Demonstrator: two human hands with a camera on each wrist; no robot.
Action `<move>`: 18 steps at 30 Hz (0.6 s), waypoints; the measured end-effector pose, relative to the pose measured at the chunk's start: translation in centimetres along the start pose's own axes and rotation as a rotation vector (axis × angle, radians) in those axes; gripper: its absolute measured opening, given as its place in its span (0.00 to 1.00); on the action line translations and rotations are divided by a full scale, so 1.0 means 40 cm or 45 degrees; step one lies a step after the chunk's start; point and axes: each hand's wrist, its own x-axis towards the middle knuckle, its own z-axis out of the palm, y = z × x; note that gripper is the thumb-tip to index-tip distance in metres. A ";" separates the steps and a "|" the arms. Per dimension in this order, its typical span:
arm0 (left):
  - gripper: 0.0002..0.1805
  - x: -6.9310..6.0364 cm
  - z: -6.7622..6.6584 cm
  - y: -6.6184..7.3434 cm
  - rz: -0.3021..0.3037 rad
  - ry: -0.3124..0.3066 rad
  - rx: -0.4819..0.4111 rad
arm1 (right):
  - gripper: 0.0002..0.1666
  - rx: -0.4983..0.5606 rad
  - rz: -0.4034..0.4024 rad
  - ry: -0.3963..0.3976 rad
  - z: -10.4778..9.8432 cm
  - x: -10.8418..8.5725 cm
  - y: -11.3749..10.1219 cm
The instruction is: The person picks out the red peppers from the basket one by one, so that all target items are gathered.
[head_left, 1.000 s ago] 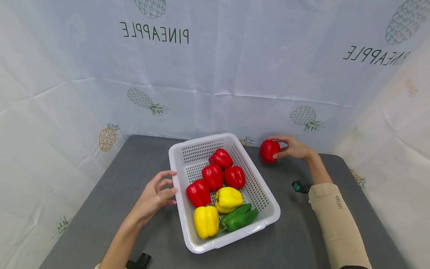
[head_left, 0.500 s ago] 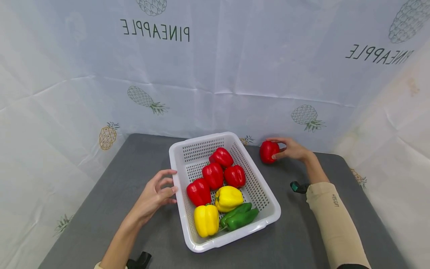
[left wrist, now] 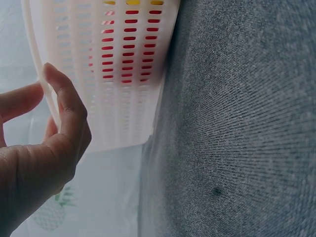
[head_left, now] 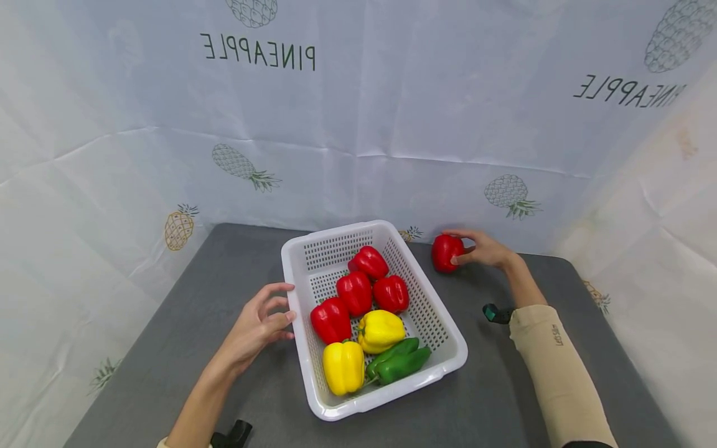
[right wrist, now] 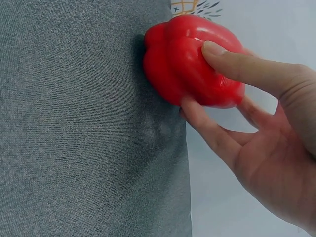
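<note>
A white perforated plastic basket holds several red bell peppers, two yellow bell peppers and green peppers. At its left side my left hand holds the rim lightly; the left wrist view has the thumb and fingers on both sides of the rim. Beyond the basket's right side, near the table's back edge, my right hand grips another red bell pepper. In the right wrist view the thumb lies over this pepper, the fingers beneath, and its lobed end is at or close to the tabletop.
The dark grey tabletop extends around the basket. A pale curtain with pineapple prints hangs close behind the table's back edge and along both sides. Dark wrist gear sits below each wrist.
My right hand and its red bell pepper have shifted very slightly left. The left hand and the basket stay where they were, apart from slight camera motion.
</note>
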 end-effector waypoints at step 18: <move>0.34 0.002 0.002 0.001 -0.004 0.006 0.003 | 0.47 0.007 -0.046 0.002 0.003 -0.004 -0.002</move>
